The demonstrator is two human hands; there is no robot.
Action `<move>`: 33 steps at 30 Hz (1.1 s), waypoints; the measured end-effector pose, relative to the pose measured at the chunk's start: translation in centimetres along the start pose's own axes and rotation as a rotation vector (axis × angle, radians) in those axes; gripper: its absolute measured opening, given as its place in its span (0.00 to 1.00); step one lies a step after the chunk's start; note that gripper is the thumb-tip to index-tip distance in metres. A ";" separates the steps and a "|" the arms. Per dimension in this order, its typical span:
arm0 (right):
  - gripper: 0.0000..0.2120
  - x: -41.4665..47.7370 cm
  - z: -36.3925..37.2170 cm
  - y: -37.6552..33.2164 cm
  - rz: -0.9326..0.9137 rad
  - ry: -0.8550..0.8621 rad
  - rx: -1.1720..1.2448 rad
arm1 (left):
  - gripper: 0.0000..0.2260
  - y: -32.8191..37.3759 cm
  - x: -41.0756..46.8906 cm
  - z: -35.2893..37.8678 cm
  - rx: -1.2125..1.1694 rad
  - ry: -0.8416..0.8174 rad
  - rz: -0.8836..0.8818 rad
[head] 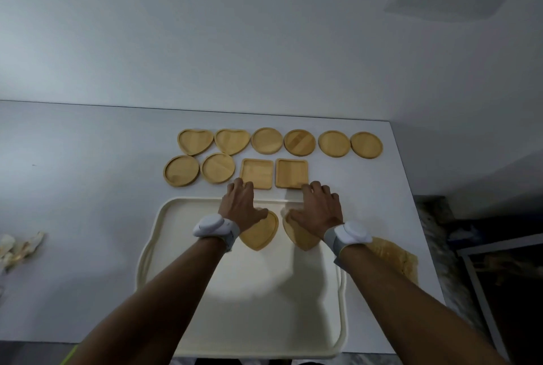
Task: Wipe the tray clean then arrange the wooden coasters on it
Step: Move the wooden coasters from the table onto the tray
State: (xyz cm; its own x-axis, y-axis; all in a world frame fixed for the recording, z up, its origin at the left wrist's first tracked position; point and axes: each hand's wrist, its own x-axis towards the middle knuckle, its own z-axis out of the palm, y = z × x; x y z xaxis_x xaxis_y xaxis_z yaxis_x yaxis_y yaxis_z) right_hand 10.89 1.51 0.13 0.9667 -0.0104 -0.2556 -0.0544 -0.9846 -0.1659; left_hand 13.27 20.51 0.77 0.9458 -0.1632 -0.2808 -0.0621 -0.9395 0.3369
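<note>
A cream tray (152, 235) lies on the white table in front of me. Two heart-shaped wooden coasters (261, 235) (302, 236) sit side by side in its far half. Beyond the tray are two rows of wooden coasters: hearts (195, 141) and rounds (333, 143) at the back, rounds and two squares nearer. My left hand (241, 206) reaches over the tray's far rim, fingertips on the near edge of the left square coaster (258, 172). My right hand (318, 209) does the same at the right square coaster (291, 172). Both hands have their fingers spread, and neither square is lifted.
A yellow cloth (393, 256) lies on the table just right of the tray, partly hidden by my right wrist. Crumpled paper (17, 247) sits at the far left. The table's right edge (417, 232) drops to a dark floor. A white wall stands behind.
</note>
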 end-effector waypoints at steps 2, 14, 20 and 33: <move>0.25 1.3 -0.6 -0.2 -0.015 -0.006 -0.013 | 0.29 -0.2 1.4 -0.7 0.019 -0.004 0.015; 0.34 9.3 -2.0 -0.8 -0.109 -0.144 -0.165 | 0.39 -1.4 10.8 -2.0 0.290 -0.210 0.258; 0.34 10.6 -2.0 -0.6 -0.154 -0.201 -0.232 | 0.40 -1.9 12.0 -1.2 0.313 -0.278 0.337; 0.32 10.1 -2.0 -0.4 -0.205 -0.094 -0.231 | 0.42 -2.3 11.2 -2.5 0.307 -0.221 0.365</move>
State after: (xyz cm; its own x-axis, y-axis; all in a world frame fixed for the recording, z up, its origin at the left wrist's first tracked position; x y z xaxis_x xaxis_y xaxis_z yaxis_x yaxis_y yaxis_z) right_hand 21.21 1.46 -0.54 0.9239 0.1982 -0.3274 0.2079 -0.9781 -0.0055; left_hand 24.83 21.62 -0.91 0.7575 -0.5251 -0.3880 -0.4971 -0.8491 0.1786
